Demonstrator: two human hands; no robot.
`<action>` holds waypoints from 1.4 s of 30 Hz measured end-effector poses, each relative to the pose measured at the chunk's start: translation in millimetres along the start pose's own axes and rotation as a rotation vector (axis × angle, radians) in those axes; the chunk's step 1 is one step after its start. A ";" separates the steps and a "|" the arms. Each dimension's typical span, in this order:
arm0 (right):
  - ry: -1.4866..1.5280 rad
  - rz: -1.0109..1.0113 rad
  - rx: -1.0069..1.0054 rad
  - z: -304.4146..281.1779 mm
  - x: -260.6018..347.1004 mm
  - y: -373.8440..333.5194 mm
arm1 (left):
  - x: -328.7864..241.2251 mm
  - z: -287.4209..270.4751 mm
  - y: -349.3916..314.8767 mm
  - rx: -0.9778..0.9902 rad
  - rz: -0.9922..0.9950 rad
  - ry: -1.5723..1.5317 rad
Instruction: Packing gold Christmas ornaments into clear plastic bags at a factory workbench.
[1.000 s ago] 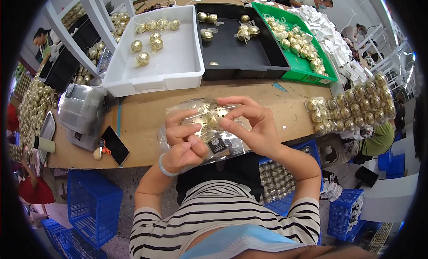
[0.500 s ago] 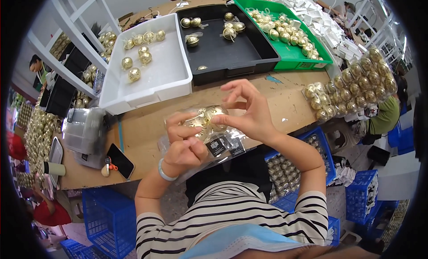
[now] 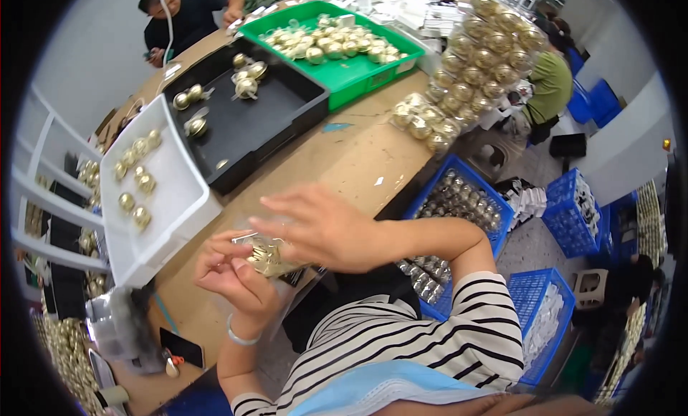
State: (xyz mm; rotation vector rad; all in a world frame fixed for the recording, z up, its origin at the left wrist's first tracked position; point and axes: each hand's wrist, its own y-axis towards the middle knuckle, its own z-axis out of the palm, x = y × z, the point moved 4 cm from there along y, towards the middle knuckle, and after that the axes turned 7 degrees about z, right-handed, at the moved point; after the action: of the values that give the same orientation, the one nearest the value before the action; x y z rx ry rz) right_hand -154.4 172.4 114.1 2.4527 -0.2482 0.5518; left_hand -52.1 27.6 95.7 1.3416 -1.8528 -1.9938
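My left hand (image 3: 240,276) is closed on a clear plastic pack of gold ball ornaments (image 3: 265,257) with dark markings, held low over the near table edge. Just above and to the right of it, my right hand (image 3: 322,226) has its fingers stretched out and somewhat blurred. Its palm side hides part of the pack, and I cannot tell whether it touches the plastic. Under my hands, more clear plastic lies at the table edge, mostly covered.
White (image 3: 154,255), black (image 3: 287,122) and green (image 3: 373,83) trays hold gold balls along the cardboard-topped table. Stacked packs of gold balls (image 3: 473,79) stand at the right. Blue crates (image 3: 534,316) are on the floor. A phone (image 3: 183,346) lies at left. A person sits across.
The view has turned, so the trays now sit further left and tilted. My right hand has gone from fingers curled at the pack to stretched out above it. My left hand still holds the pack.
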 end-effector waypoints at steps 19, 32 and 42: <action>-1.269 1.406 -0.619 -144.5 -229.2 -173.7 | 89.9 -48.4 -74.0 0.639 -0.617 0.705; -0.093 0.419 0.080 118.8 -52.2 -51.4 | 86.6 -44.8 -70.4 0.475 -0.449 0.450; -0.004 0.357 -0.354 92.4 -14.5 -17.1 | 49.1 -51.6 -4.9 0.291 -0.312 0.425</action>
State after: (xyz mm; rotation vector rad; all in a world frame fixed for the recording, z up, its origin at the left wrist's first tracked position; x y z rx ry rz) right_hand -131.9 131.3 31.3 2.0741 -0.7309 0.5944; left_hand -46.2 -39.8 73.1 2.0557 -1.8590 -1.4165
